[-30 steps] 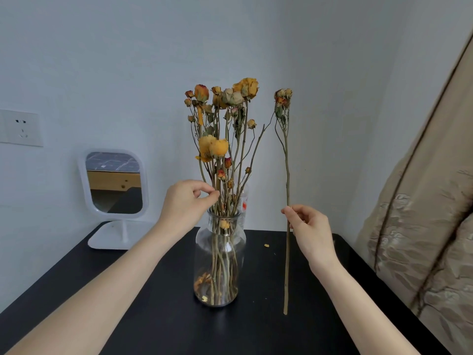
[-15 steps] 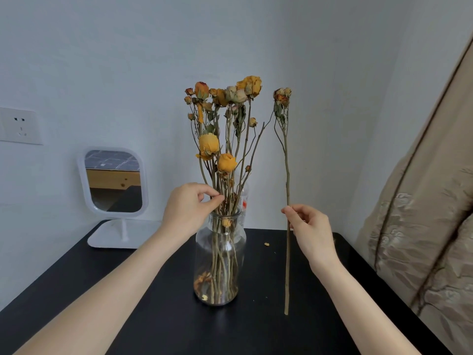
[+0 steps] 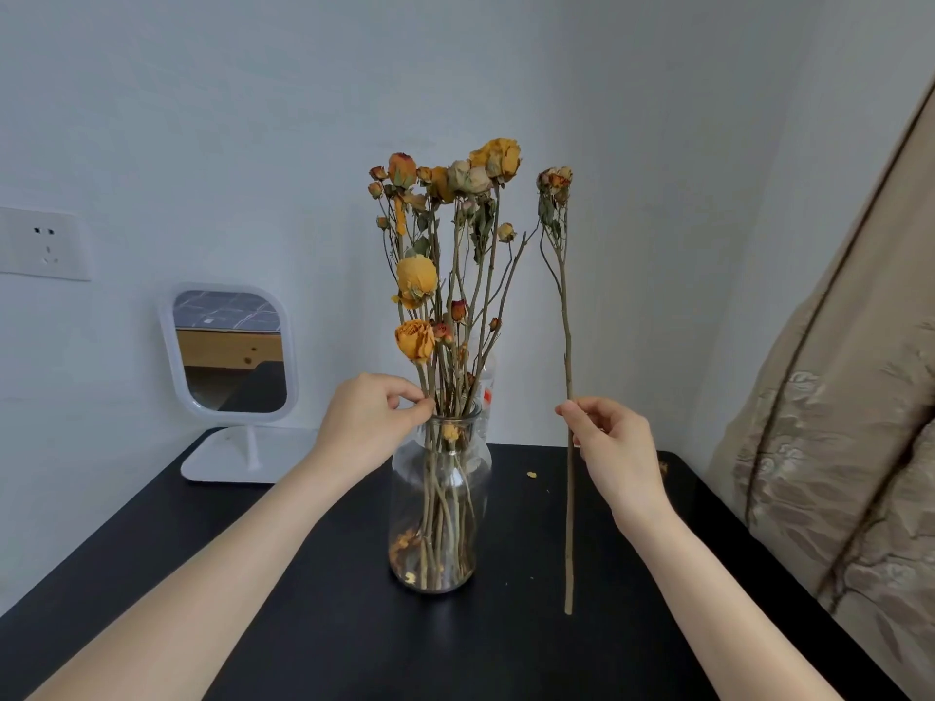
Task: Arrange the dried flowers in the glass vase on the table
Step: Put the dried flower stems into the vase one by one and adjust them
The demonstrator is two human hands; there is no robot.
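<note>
A clear glass vase (image 3: 438,503) stands in the middle of the black table (image 3: 313,629), holding several dried yellow and orange flowers (image 3: 445,230). My left hand (image 3: 369,427) is at the vase's mouth, thumb and forefinger pinched on the stem of a short orange rose (image 3: 415,340). My right hand (image 3: 614,450) is to the right of the vase and holds a single long dried flower stem (image 3: 567,346) upright, its withered head level with the bouquet's top and its lower end resting on the table.
A white-framed standing mirror (image 3: 230,354) sits at the table's back left, below a wall socket (image 3: 43,243). Beige patterned fabric (image 3: 835,447) hangs along the right edge. A few petal crumbs (image 3: 531,474) lie on the table behind the vase.
The orange rose pinched in my left hand has slid downward, from beside the yellow rose to well below it. My right hand and its long stem have stayed put.
</note>
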